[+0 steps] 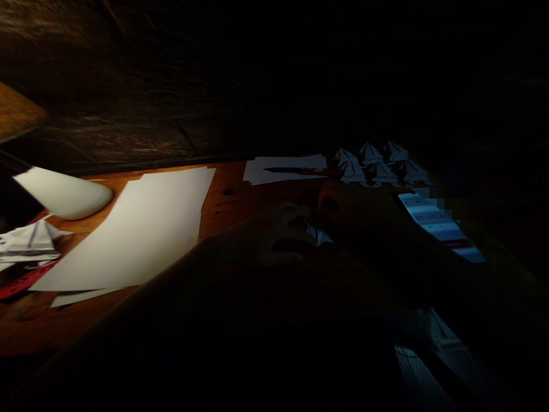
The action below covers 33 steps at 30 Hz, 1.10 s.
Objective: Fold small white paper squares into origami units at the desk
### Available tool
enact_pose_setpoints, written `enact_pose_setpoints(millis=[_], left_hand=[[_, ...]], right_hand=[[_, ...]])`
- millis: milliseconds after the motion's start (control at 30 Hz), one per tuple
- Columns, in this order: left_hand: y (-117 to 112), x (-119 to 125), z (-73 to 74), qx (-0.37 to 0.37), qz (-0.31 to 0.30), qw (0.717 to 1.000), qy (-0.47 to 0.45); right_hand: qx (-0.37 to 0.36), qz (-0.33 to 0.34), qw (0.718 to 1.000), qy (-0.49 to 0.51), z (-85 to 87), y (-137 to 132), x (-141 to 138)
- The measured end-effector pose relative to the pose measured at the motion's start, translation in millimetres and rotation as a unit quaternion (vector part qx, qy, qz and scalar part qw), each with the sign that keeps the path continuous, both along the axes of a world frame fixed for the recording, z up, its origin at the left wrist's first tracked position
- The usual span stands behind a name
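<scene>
Between my two hands, low over the dark wooden table, is a small folded white paper piece (319,233) with pointed corners. My left hand (270,234) reaches in from the left, its fingers bent against the near side of the piece and its thumb lower and apart. My right hand (349,207) is curled close beside the piece; deep shadow hides most of its fingers. Behind the right hand stand several similar folded paper pieces (380,169) in rows. A knife (283,170) with a reddish handle lies on a stack of small white sheets (261,163).
Large white sheets (137,229) cover the table's left. Beyond them are a white rounded object (64,193), more folded paper (36,237) and a red strip (28,280). A phone (441,226) with a lit screen lies right. A dark wall (128,114) rises behind.
</scene>
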<state>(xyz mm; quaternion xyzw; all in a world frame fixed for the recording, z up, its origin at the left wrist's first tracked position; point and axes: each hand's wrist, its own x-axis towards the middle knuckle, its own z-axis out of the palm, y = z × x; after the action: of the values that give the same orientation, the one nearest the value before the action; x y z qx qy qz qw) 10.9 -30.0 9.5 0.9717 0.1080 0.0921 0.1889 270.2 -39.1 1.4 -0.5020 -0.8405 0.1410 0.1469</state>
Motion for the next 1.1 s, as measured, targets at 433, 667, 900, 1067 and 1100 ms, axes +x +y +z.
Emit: enact_pose_setpoints(millis=[433, 667, 900, 1067, 1100], left_hand=[[-2.4, -0.7, 1.2, 0.0, 0.01, 1.0, 0.012], [-3.4, 1.1, 3.7, 0.005, -0.007, 1.0, -0.003], [-1.8, 0.9, 3.9, -0.014, -0.009, 1.0, -0.019], [-1.9, 0.5, 2.6, 0.012, -0.001, 1.0, 0.015], [-2.4, 0.6, 2.9, 0.014, 0.002, 1.0, 0.016]], right_hand=[[-0.002, -0.068, 0.997, 0.036, -5.0, -2.0, -3.2], [-0.021, -0.072, 0.997, 0.031, 2.7, -1.9, -5.3], [-0.034, -0.086, 0.995, 0.027, 6.0, -2.3, -7.6], [-0.043, -0.081, 0.995, 0.032, 5.5, -1.1, -6.9], [-0.044, -0.082, 0.995, 0.033, 6.2, -1.3, -7.0]])
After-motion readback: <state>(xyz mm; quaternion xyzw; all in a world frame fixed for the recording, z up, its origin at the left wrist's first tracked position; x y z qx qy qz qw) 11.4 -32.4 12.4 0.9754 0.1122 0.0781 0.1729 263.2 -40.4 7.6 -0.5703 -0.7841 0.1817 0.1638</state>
